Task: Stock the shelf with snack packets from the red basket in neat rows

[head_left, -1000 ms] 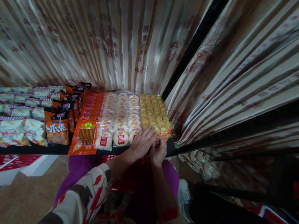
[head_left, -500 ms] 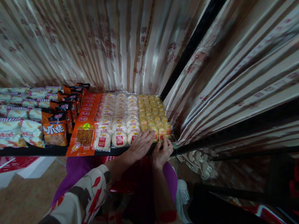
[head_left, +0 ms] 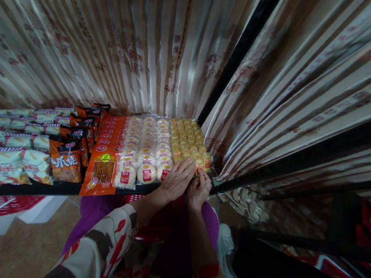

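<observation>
My left hand (head_left: 176, 182) lies flat with fingers stretched over the front edge of a dark shelf (head_left: 45, 188), touching the front packs of white round cakes (head_left: 146, 173) and yellow pastries (head_left: 187, 139). My right hand (head_left: 198, 190) sits just right of it, fingers curled in a pinch on a front yellow pastry pack (head_left: 200, 164). The white cakes and yellow pastries fill neat rows running back to the curtain.
Orange flat snack packs (head_left: 104, 167) and brown-orange bags (head_left: 66, 161) lie left of the cakes, then white striped snack bags (head_left: 5, 160). Striped shiny curtains (head_left: 149, 45) close the back and right. A black pole (head_left: 238, 45) stands at the corner. Red-white boxes (head_left: 3, 206) sit below.
My right hand rose from below the shelf edge onto the front yellow pastry pack. The left hand barely shifted. The view drifted slightly.
</observation>
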`<state>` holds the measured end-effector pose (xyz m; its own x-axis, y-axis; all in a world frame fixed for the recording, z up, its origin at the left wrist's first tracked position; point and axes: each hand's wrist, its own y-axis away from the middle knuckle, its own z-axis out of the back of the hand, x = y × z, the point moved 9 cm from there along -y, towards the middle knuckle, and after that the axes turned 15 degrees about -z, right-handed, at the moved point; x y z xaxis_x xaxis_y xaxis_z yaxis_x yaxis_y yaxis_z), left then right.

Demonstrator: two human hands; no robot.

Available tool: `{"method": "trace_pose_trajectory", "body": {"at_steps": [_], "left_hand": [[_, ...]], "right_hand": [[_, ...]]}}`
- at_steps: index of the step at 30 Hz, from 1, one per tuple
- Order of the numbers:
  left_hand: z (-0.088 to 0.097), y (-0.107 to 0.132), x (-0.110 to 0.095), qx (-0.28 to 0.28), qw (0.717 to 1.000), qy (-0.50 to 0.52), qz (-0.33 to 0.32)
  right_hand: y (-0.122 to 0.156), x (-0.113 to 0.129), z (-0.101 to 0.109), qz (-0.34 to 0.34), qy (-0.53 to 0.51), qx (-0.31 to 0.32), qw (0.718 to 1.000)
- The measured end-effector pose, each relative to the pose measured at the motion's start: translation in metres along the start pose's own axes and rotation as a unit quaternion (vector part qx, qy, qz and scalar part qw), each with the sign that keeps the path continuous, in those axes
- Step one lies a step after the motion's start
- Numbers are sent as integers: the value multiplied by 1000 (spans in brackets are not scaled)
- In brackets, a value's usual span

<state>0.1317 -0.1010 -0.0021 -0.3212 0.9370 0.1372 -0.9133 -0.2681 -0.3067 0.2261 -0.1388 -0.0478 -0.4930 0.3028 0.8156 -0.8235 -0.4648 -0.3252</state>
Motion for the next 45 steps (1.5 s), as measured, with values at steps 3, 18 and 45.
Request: {"method": "trace_pose_trajectory", "body": {"at_steps": [3,18,45], "left_hand": [[-1,-11,-7,-8,999,-4,-34],[-18,-17,-8,29,998,20,-47],[-22,-17,-10,21,999,-1,-33]], "right_hand": [[-1,-2,1,-5,-9,0,1000],[-37,-16,0,-112,-47,58,991],[-47,1,-4,-17,-37,61,997]]}}
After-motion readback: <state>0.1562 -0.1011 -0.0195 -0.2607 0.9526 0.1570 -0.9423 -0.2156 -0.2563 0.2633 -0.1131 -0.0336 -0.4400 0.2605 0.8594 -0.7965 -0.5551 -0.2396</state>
